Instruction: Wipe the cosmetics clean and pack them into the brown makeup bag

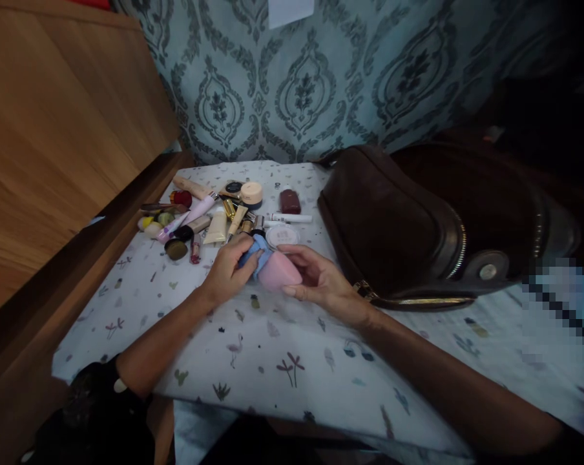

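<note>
Between my two hands, above the patterned tablecloth, is a pink makeup sponge (278, 271) beside a blue cloth (256, 253). My left hand (231, 270) is closed on the blue cloth, which touches the sponge's left end. The fingers of my right hand (323, 284) pinch the sponge's pointed right end. Just beyond my hands lies a round clear compact (283, 235) with a white tube (292, 218) behind it. A cream squeeze tube (216, 227) and a dark-topped makeup brush (176, 249) rest left of them.
More cosmetics lie in a cluster at the back left, including a beige-lidded jar (251, 194) and a lilac tube (201, 208). A dark red bottle (290, 201) stands near the wall. A large brown leather bag (384, 226) fills the right; a wooden panel (69, 110) borders the left.
</note>
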Action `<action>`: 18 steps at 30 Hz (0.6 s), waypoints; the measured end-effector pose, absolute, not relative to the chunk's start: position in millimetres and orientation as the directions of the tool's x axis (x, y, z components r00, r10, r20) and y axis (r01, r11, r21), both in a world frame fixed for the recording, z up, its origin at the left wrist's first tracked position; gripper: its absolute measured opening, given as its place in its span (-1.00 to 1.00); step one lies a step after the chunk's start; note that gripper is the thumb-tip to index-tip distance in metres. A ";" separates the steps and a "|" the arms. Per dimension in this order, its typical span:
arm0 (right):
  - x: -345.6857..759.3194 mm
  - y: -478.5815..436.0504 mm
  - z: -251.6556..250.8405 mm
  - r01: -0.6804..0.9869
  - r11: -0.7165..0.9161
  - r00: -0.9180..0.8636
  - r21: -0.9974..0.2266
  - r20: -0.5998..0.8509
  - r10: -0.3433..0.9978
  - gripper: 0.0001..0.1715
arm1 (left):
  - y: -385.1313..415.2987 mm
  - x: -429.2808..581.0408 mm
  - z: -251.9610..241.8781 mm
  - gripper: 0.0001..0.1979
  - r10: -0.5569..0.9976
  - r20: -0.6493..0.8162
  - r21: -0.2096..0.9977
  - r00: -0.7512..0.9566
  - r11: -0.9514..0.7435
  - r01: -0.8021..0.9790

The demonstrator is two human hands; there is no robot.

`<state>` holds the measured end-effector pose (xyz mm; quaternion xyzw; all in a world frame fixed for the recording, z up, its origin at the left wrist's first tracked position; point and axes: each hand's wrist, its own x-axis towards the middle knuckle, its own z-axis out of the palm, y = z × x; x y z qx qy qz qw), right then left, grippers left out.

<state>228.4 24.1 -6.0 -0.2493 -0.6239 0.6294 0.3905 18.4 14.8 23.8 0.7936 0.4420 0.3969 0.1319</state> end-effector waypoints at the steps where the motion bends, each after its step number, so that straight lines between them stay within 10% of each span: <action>1: 228.7 23.5 -5.1 -0.168 0.073 -0.571 -0.983 0.157 0.806 -0.17 | 13.1 19.3 24.9 -0.74 0.795 0.535 0.546 0.287 -0.584 0.600; 11: 230.6 29.1 -7.6 -0.142 0.080 -0.482 -0.987 0.140 0.865 -0.23 | -7.3 29.5 26.7 -0.92 0.608 0.659 0.230 0.443 -0.723 0.651; 18: 229.9 25.5 -6.4 -0.241 -0.015 -0.605 -0.971 0.138 0.785 -0.36 | 4.1 24.8 27.1 -0.74 0.821 0.503 0.638 0.272 -0.565 0.523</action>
